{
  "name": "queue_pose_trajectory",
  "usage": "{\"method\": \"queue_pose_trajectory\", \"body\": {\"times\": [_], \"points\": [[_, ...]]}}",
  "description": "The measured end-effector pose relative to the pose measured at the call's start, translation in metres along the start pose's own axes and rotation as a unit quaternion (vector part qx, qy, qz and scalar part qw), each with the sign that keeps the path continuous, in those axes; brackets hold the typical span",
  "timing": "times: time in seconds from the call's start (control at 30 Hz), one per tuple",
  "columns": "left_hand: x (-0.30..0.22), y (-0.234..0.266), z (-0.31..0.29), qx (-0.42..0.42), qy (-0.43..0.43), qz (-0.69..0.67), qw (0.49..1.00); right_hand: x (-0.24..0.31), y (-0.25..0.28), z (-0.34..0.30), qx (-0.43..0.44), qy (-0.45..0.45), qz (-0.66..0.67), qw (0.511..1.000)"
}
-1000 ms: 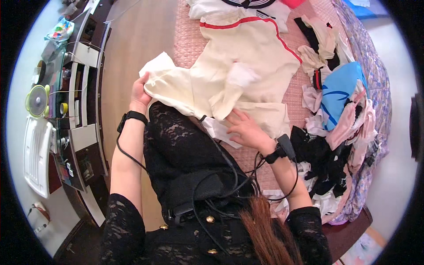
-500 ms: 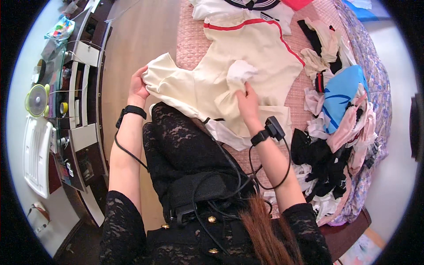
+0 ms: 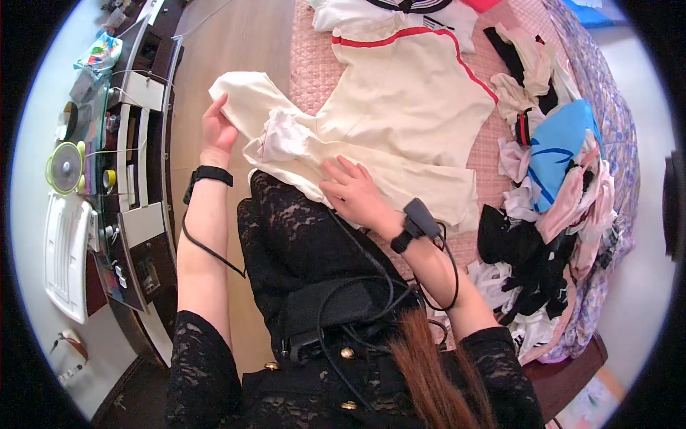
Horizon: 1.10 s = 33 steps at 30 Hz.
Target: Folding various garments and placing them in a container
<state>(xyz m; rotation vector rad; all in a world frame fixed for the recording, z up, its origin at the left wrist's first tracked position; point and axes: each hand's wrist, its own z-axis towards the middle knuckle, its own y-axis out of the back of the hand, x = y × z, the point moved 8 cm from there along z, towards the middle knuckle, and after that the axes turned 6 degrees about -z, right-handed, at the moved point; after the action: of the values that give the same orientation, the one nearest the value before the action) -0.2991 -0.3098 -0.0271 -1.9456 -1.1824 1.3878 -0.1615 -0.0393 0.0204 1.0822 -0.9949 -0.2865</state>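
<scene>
A cream garment [image 3: 400, 93] with red trim along its far and right edges lies spread over the pink quilted bed cover and partly over my lap. My left hand [image 3: 219, 129] is at the garment's left end, its fingers closed on the edge of a cream panel. Nearer to me, a folded strip runs across the garment, with white cloth [image 3: 284, 139] showing at its left end. My right hand [image 3: 357, 191] lies palm down on this strip, fingers spread, gripping nothing. Folds hide what lies beneath the strip.
To the right is a heap of clothes, with a blue piece [image 3: 561, 154] and black ones [image 3: 529, 257]. A white garment with a striped dark collar [image 3: 407, 7] lies at the far end. Cables hang from my wrist devices. Dark shelving [image 3: 146, 236] stands left.
My right hand has come nearer and left, letting go of the white cloth and flattening out. That cloth now lies further left. The garment's left end has shifted up and left.
</scene>
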Motion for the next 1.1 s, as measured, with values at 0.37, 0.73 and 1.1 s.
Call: {"method": "queue_pose_trajectory", "body": {"times": [0.37, 0.73, 1.1], "points": [[0.127, -0.141, -0.146, 0.436, -0.239, 0.657, 0.567, -0.071, 0.051, -0.157, -0.203, -0.395, 0.436, 0.783], [0.185, -0.106, -0.175, 0.498, -0.157, 0.776, 0.354, -0.1, 0.074, -0.152, -0.29, -0.376, 0.296, 0.829], [0.182, -0.103, -0.171, 0.448, -0.164, 0.812, 0.336, -0.116, 0.043, -0.033, -0.162, -0.26, 0.088, 0.948]]}}
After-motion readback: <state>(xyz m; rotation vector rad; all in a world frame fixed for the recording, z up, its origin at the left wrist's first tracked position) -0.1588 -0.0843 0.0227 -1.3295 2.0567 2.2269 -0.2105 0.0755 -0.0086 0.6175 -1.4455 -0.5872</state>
